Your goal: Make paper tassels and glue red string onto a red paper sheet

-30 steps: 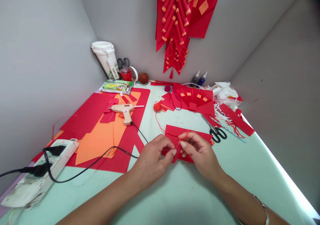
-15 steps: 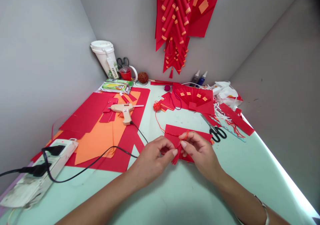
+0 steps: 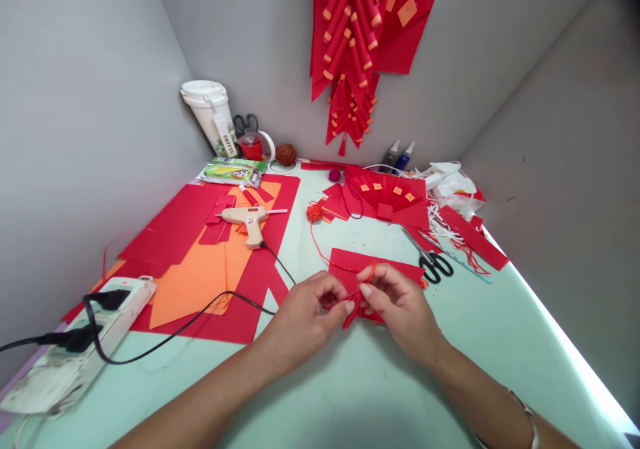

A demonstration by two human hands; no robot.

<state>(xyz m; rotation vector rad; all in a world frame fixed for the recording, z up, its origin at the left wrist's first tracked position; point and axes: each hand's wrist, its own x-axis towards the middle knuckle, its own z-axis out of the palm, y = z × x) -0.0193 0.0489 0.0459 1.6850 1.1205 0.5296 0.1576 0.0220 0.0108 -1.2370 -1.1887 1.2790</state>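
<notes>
Over a red paper sheet, both hands are closed on a small red paper tassel with loose, fringed strips. My left hand pinches the strips between thumb and forefinger. Facing it, my right hand pinches the tassel's other side, a loop of red-orange yarn around its forefinger. That yarn runs back to a small ball on the table. The fingers partly hide the tassel's upper end. Scissors with black handles lie right of the sheet.
A hot glue gun lies on red and orange paper at left, its cord passing near my left hand. A power strip sits at the left edge. A red fan and plastic bag lie farther back. Paper firecracker decorations hang on the wall.
The fingers have shifted slightly around the tassel, and its strips are angled a little differently. Everything else stays in place.
</notes>
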